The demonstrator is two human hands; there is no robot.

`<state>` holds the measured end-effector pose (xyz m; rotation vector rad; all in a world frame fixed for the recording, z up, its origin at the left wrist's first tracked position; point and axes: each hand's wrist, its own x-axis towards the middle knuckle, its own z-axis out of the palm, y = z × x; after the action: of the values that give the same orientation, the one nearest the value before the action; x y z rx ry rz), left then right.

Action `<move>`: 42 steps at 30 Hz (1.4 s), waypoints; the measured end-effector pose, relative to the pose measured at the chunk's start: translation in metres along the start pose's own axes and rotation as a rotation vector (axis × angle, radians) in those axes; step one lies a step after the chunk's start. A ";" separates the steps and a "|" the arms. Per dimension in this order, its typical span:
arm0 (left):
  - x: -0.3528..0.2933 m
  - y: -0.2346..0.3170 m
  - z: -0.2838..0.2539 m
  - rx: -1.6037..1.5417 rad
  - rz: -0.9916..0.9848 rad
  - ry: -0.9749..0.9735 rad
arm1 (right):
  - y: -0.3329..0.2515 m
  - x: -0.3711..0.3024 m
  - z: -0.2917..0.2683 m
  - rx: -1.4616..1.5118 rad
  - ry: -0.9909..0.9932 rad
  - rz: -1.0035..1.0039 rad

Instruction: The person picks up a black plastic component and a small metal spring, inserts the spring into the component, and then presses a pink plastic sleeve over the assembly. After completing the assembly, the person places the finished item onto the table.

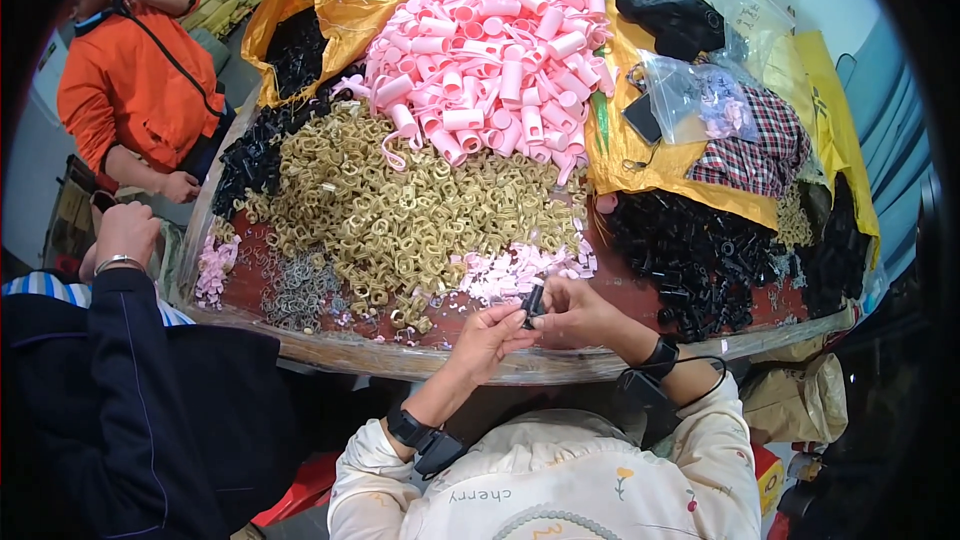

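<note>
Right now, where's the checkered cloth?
In the head view, the checkered cloth lies upper right, partly over the orange sack, beside a clear bag.

I see, remotely, the left grip [492, 340] and right grip [580, 313] pinch a black part [534, 302] near pink pieces [508, 275] on the table [360, 354].

A blue curtain [890, 130] (loosely folded) hangs near pale wall [838, 0].

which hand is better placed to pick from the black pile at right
Likely the right hand: it is nearer the black pile, while the left hand is farther off. Both hold the black piece, so the right would need to let go first.
</note>
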<state>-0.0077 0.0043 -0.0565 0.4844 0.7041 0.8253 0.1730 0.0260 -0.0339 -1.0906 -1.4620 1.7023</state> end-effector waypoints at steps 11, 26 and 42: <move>0.004 0.017 -0.023 -0.128 0.090 0.162 | 0.008 0.080 -0.037 -1.273 0.216 -0.379; 0.016 0.024 -0.010 -0.202 0.141 0.072 | -0.032 0.054 -0.037 -0.533 -0.146 -0.444; 0.007 0.010 -0.002 -0.265 0.146 0.116 | -0.037 0.041 -0.003 -0.656 -0.207 -0.563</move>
<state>-0.0108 0.0161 -0.0540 0.2525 0.6589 1.0735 0.1555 0.0695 -0.0054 -0.6955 -2.2880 0.9743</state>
